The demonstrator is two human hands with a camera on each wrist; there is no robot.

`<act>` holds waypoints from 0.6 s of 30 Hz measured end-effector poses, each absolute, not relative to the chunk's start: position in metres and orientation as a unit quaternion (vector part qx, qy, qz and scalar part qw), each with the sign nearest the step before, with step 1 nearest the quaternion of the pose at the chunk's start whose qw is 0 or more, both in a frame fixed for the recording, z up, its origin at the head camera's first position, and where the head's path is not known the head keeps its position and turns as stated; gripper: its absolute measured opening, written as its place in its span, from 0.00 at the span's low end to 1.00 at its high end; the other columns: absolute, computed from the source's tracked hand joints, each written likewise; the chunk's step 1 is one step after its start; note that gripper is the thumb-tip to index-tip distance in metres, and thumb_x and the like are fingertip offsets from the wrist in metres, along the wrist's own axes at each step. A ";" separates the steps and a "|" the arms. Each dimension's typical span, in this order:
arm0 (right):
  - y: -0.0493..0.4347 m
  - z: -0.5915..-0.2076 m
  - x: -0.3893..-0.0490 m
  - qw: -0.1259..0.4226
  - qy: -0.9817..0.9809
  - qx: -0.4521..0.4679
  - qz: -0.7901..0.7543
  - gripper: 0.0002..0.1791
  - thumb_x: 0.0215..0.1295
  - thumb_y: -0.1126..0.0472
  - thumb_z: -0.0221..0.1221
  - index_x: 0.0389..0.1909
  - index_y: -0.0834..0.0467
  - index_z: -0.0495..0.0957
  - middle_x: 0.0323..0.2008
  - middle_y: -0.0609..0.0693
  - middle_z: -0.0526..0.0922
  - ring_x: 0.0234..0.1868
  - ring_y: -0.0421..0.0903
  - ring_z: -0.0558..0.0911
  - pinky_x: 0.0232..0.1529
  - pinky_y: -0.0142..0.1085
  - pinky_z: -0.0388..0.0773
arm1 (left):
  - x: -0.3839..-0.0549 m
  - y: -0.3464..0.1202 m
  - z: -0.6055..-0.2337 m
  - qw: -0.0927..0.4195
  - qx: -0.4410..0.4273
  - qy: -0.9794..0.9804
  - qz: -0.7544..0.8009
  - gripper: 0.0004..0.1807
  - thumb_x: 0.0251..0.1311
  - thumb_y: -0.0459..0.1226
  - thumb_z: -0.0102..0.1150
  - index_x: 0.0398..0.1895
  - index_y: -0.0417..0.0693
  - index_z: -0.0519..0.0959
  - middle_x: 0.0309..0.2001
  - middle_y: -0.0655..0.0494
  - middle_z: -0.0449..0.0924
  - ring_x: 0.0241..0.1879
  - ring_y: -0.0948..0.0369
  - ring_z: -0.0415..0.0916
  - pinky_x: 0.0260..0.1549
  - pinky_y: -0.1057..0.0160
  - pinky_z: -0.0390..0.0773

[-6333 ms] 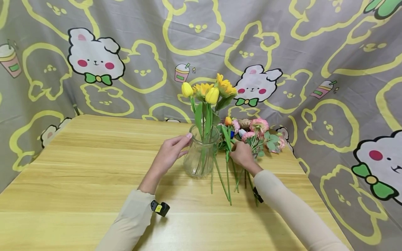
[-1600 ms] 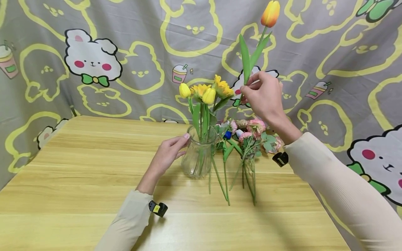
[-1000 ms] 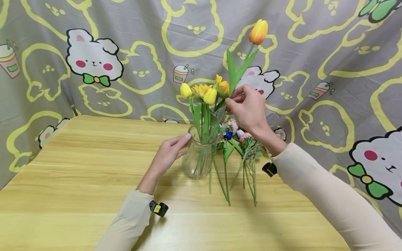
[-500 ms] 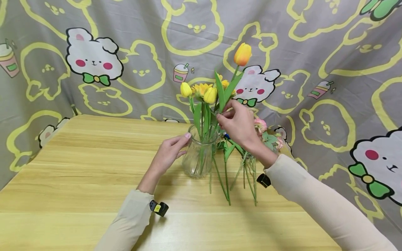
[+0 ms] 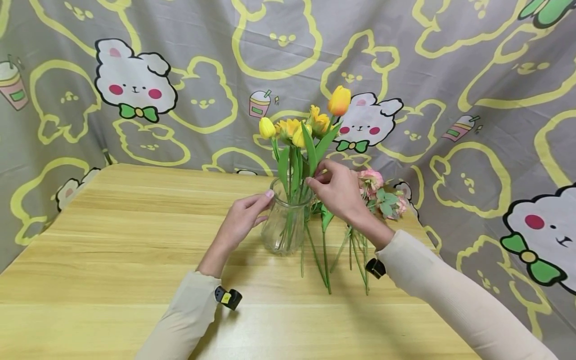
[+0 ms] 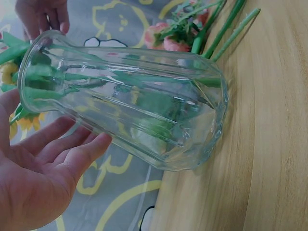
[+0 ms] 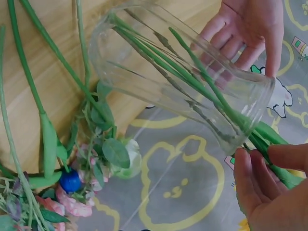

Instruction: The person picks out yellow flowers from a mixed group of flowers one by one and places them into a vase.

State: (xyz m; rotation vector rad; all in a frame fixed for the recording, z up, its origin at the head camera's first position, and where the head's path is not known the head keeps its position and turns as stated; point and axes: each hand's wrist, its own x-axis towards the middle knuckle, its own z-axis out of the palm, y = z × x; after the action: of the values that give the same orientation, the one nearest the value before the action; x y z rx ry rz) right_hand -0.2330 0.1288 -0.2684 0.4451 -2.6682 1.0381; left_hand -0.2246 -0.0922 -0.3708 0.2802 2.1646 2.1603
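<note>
The clear glass vase (image 5: pixel 272 239) stands upright on the table. It holds yellow tulips (image 5: pixel 267 128) and sunflowers (image 5: pixel 318 121). My left hand (image 5: pixel 240 220) rests at its left side, thumb at the rim and fingers loosely extended along the glass (image 6: pixel 144 101). Just above the mouth's right side, my right hand (image 5: pixel 343 192) pinches the stem of an orange-yellow tulip (image 5: pixel 339 101). In the right wrist view, that tulip's green stem (image 7: pixel 204 77) reaches partway down inside the vase, its cut end above the base. The right fingertips (image 7: pixel 243 161) are close to the rim.
Right of the vase lie loose flowers: pink blooms (image 5: pixel 371 180), a blue bud (image 7: pixel 70 181) and several green stems (image 5: pixel 325 260) pointing toward the front of the wooden table (image 5: pixel 135 250). A grey curtain (image 5: pixel 198 30) with cartoon rabbits hangs behind.
My right hand picked up the orange-yellow tulip from the pile, lifted it high, then brought it left and down, its stem entering the vase. My left hand has stayed at the vase.
</note>
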 end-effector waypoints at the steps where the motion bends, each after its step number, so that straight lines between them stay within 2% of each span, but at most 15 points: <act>1: 0.129 -0.269 -0.233 0.117 -0.914 0.153 0.357 0.06 0.69 0.58 0.64 0.37 0.57 0.78 0.35 0.56 0.90 0.32 0.49 0.88 0.26 0.37 0.80 | -0.225 -0.092 -0.371 0.034 0.091 0.704 0.703 0.38 0.69 0.62 0.55 0.66 0.41 0.76 0.66 0.45 0.76 0.67 0.52 0.74 0.62 0.59 0.81; 9: 0.129 -0.274 -0.233 0.102 -0.914 0.157 0.361 0.07 0.70 0.58 0.64 0.37 0.58 0.79 0.34 0.55 0.89 0.33 0.49 0.88 0.28 0.39 0.84 | -0.226 -0.093 -0.373 0.033 0.090 0.705 0.703 0.38 0.69 0.62 0.55 0.67 0.41 0.75 0.65 0.44 0.76 0.68 0.51 0.73 0.62 0.59 0.81; 18: 0.131 -0.278 -0.233 0.097 -0.916 0.164 0.353 0.09 0.70 0.56 0.63 0.39 0.59 0.82 0.38 0.58 0.89 0.39 0.52 0.89 0.34 0.44 0.88 | -0.226 -0.092 -0.373 0.031 0.093 0.704 0.703 0.37 0.69 0.61 0.55 0.66 0.40 0.76 0.65 0.45 0.77 0.67 0.52 0.74 0.63 0.56 0.80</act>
State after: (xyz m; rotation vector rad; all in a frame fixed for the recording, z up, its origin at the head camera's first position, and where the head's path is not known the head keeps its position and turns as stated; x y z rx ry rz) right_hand -0.2325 0.1308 -0.2777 0.4871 -2.7122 1.0453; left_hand -0.2263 -0.0921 -0.3732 0.2863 2.1702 2.1661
